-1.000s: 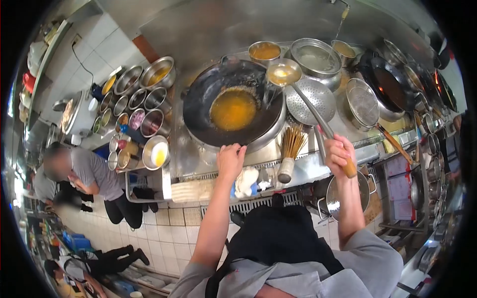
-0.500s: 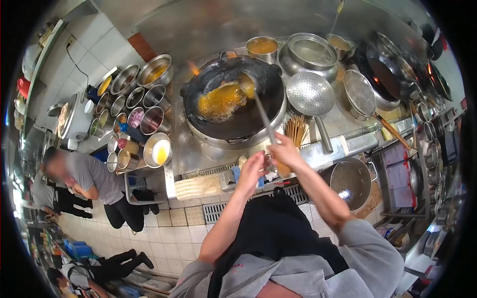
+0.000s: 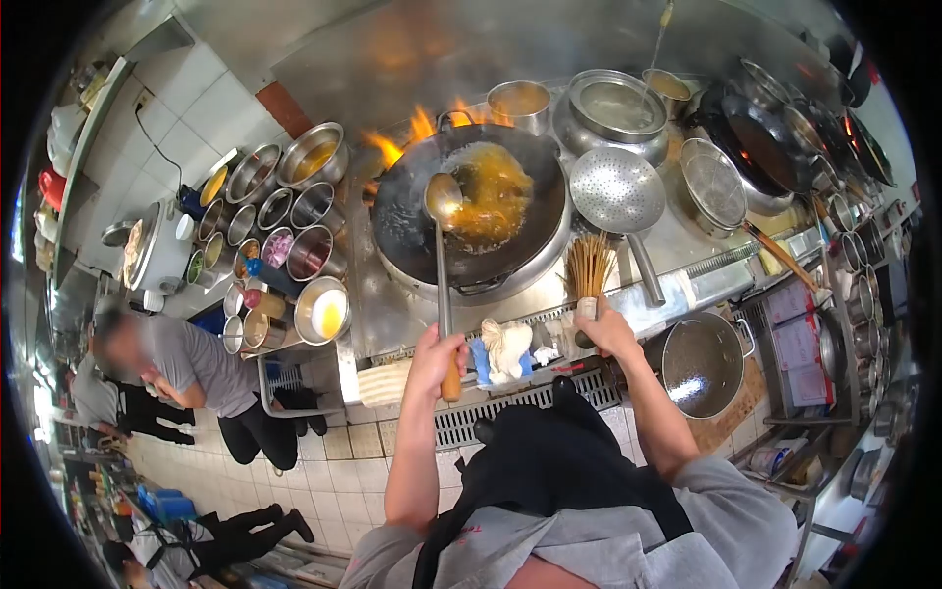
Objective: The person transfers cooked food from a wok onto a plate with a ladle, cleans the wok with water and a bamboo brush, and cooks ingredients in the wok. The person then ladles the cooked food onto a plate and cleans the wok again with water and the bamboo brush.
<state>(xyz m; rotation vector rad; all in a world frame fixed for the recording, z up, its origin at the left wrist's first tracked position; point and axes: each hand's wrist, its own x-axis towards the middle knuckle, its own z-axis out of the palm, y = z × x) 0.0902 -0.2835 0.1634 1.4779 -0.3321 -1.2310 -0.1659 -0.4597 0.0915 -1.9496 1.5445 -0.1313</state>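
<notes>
Kitchen wok station, seen from above through a fisheye lens. A round black wok (image 3: 471,211) sits on the burner at approx. 12 o'clock from the person, w/ orange flames (image 3: 412,133) licking up at its far rim. Inside, a glossy orange-yellow liquid (image 3: 496,191) is pooled toward the wok's 1 o'clock side and looks foamy; judged from this, the cooking is under way but not finished, since nothing is seen plated. A long steel ladle (image 3: 442,265) is gripped by the left hand (image 3: 435,355), closed round its wooden handle end near the counter edge; the shiny bowl of the ladle rests inside the wok at its 9 o'clock side. The right hand (image 3: 606,329) is closed on the base of a bamboo wok brush (image 3: 589,275), a bundle of thin tan splints standing upright just beside the wok at its 4 o'clock. A crumpled white cloth (image 3: 505,348) lies between the two hands. A perforated steel skimmer (image 3: 618,191) lies at the wok's 3 o'clock, a lidded steel pot (image 3: 613,103) at 1 o'clock. Round steel condiment bowls (image 3: 285,216), some w/ yellow and red contents, are clustered at 9 o'clock. A second person in a grey shirt (image 3: 191,358) is seen bending at approx. 8 o'clock, well apart.
</notes>
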